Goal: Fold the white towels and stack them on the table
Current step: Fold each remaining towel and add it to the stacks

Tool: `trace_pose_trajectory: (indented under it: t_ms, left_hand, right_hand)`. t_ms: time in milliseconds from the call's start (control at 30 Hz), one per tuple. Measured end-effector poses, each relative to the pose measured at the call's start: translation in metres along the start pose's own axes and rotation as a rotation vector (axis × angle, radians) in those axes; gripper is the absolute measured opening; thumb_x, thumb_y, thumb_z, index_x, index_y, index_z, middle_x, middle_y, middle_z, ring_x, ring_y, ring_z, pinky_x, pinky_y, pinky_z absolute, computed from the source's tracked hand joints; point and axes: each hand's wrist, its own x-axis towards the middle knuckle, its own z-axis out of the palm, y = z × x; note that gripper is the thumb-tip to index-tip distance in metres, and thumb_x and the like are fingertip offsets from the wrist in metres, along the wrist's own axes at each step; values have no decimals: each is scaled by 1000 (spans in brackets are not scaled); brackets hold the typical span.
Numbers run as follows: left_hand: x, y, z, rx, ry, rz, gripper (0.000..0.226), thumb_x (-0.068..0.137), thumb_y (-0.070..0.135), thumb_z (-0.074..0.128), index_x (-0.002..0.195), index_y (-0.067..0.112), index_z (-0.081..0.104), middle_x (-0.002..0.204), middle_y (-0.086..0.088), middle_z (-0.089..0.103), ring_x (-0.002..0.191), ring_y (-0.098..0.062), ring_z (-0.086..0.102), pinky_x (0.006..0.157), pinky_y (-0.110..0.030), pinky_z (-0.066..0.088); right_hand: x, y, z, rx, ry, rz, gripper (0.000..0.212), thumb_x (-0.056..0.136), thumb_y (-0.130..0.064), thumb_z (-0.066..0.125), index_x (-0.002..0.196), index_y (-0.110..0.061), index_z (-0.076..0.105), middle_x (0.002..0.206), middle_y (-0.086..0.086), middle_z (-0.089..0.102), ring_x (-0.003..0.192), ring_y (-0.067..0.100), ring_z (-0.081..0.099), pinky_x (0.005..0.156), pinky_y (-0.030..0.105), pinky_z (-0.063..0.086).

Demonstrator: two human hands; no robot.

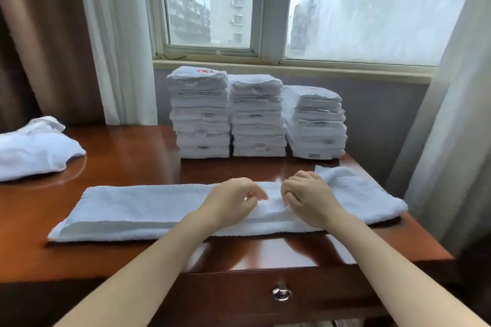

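Head view: one camera, looking down over both forearms.
Long towel (148, 207): white, folded into a strip lying across the near half of the table (127, 159); its right end reaches the table's right edge, and its left end stops well short of the left side.
Left hand (233, 200): on the strip's middle, fingers curled, tips at a raised wrinkle; whether it pinches cloth cannot be told.
Right hand (305, 195): just beside the left, not touching it, fingers curled round a bunched fold of the strip.
Open room: bare wood in front of the strip up to the near edge, and a band of bare wood behind it.
Stacks (257, 119): three piles of folded white towels behind the strip, side by side at the far edge.
Loose towels (34, 148): unfolded heap far left of the strip.
Drawer knob (281, 293): metal, below the strip on the table front.
Room: window (212, 8) behind the stacks, pale curtains (117, 34) on both sides.
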Motion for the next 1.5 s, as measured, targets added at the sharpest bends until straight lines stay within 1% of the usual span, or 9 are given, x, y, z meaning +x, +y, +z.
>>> trace_pose_trajectory:
  t_ms: [167,367,533,700,967,1133,1233,1367,1500]
  left_hand:
    - [56,21,26,79,-88,-67,22,90,38,51,97,36,72,94,19,66,86,-4,59,74,-29,50]
    - [102,35,52,141,-187,-136,47,82,74,47,80,30,63,75,10,64,68,-6,57,55,-30,39]
    - [113,39,64,48,-184,-62,17,77,46,65,82,36,53,84,13,62,78,-7,57,66,-34,46]
    - [111,33,67,75,-91,57,17,81,38,63,92,39,50,80,12,56,71,-4,53,55,-25,36]
    - [104,53,71,36,74,207,17,81,36,67,80,34,50,72,12,50,67,-5,49,52,-20,30]
    - [93,61,77,103,3,221,17,80,41,65,79,35,49,63,12,53,61,-3,50,50,-22,27]
    - [86,65,82,189,-37,254,15,79,47,62,81,36,52,65,13,55,62,0,50,51,-20,29]
    - [81,67,83,228,-115,264,31,83,66,52,76,37,57,65,16,57,62,3,51,52,-21,32]
    - [86,70,82,90,30,203,28,95,52,49,81,34,66,71,17,61,69,0,56,60,-27,42]
  right_hand:
    - [1,43,-9,231,122,204,22,88,-9,49,78,-20,65,79,-16,62,88,13,49,81,33,41]
    - [8,81,-21,-98,-33,41,38,83,3,51,104,-21,72,108,-7,65,114,16,50,94,32,40]
    - [20,106,-32,-266,-138,10,36,84,3,53,103,-25,65,123,-9,63,138,15,36,108,29,31]
    - [17,123,-44,-383,-132,51,32,81,-3,54,103,-26,60,109,-7,61,114,18,49,93,26,36]
    - [-14,125,-63,-479,359,99,17,55,-2,69,63,-16,63,66,-2,56,78,30,60,96,38,39]
    - [-41,123,-61,-470,285,126,22,54,-1,70,65,-20,65,71,-4,60,82,27,59,99,36,36]
    - [-60,121,-57,-469,22,203,24,73,-7,57,86,-23,67,94,-5,60,101,22,51,103,30,27]
    - [-82,119,-60,-263,-224,329,26,81,-15,54,100,-28,65,105,-5,59,103,20,54,81,26,29]
    - [-76,110,-69,-120,-5,414,29,86,-17,50,96,-27,75,104,-7,68,100,19,61,85,28,41]
